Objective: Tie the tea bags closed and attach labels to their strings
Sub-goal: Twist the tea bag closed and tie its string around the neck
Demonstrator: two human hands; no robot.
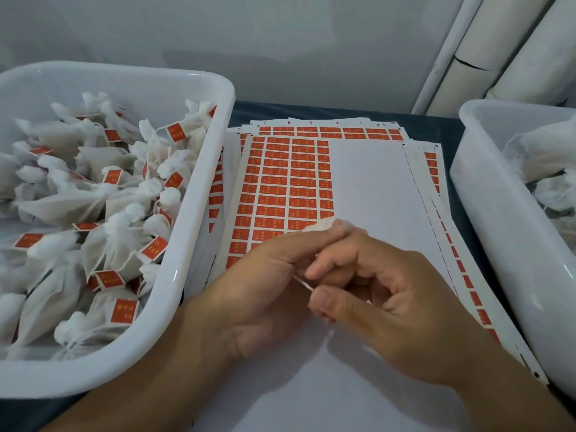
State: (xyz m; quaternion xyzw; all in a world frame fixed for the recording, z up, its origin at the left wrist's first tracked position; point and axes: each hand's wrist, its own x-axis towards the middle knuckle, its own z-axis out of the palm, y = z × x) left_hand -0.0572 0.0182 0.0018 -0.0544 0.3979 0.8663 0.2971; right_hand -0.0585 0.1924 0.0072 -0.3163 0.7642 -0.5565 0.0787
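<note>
Both hands meeting at centre frame over the label sheet (367, 188), low above the surface

Left hand (265, 294) curled, fingertips pinching the white gathered neck of a tea bag (324, 226) that peeks out at 12 o'clock of the knuckles; bag body hidden behind the fingers

Right hand (389, 307) curled too, thumb and forefinger nipping a thin string (301, 282) drawn taut toward the left palm, probably to cinch the neck shut; knot itself too small to tell

Orange labels (280, 182) left on the sheet at 11 o'clock, within easy reach for sticking onto the string once tied

Finished bin (199, 194) at 9 o'clock, heaped with tied, labelled bags

Second bin (486, 194) at 3 o'clock holding bags with no labels showing, seemingly the supply, on the picking side
</note>
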